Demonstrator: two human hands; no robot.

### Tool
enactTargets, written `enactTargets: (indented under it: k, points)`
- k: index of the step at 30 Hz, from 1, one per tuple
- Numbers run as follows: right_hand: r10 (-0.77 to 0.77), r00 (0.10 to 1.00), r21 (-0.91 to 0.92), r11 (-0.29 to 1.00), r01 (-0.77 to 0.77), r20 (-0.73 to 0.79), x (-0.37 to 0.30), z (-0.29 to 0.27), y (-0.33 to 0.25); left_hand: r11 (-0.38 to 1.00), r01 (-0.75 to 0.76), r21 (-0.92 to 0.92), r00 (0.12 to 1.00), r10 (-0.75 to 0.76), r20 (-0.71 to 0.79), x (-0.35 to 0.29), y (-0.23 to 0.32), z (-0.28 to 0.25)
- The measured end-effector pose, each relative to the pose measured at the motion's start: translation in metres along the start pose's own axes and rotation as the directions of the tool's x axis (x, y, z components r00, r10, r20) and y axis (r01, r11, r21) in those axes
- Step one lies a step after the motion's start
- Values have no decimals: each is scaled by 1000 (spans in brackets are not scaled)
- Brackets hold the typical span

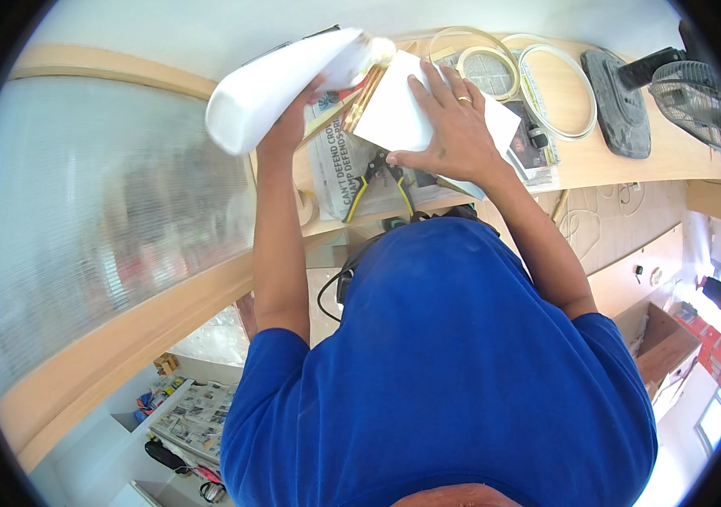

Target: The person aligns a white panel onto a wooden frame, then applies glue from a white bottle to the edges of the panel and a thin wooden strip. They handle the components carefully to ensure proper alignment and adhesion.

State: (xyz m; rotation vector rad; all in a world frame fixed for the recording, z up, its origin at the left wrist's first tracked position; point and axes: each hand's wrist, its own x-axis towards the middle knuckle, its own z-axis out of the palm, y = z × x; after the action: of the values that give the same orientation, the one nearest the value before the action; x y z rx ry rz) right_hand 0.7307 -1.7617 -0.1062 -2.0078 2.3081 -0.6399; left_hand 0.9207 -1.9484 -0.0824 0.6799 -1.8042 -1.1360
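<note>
A large white plastic bottle is tilted in my left hand, its fingers wrapped round the side and partly hidden. The bottle's yellowish nozzle end points right, close to the far left edge of a white board. My right hand lies flat on that board with its fingers spread and a ring on one. Beside the board's left edge are thin brown strips. Pliers with yellow-and-black handles lie splayed just below the board.
Newspaper covers part of the wooden table. Coiled pale edging strips lie to the right, near a dark fan base and a caged fan. A translucent ribbed panel in a wooden frame stands at left.
</note>
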Motion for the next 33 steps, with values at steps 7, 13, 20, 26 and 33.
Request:
enactTargets:
  k: [7, 13, 20, 26, 33]
  points:
    - [11, 1000, -6, 1000, -11, -3, 0, 1, -2, 998, 50, -46, 997, -53, -58, -65, 6, -54]
    - [-15, 999, 1, 1000, 15, -30, 0, 3, 0, 994, 27, -108, 996, -35, -77, -78, 10, -54]
    - [-23, 999, -3, 1000, 23, -40, -2, 7, -1, 999, -20, -35, 999, 18, -47, -96, 8, -75]
    - [-371, 922, 538, 758, 368, -108, 54, -61, -37, 958, 8, -285, 988, -51, -143, -77, 37, -51]
    - [-507, 856, 884, 348, 312, -102, 142, -95, -112, 996, -46, -76, 985, 32, -170, -36, 81, -45]
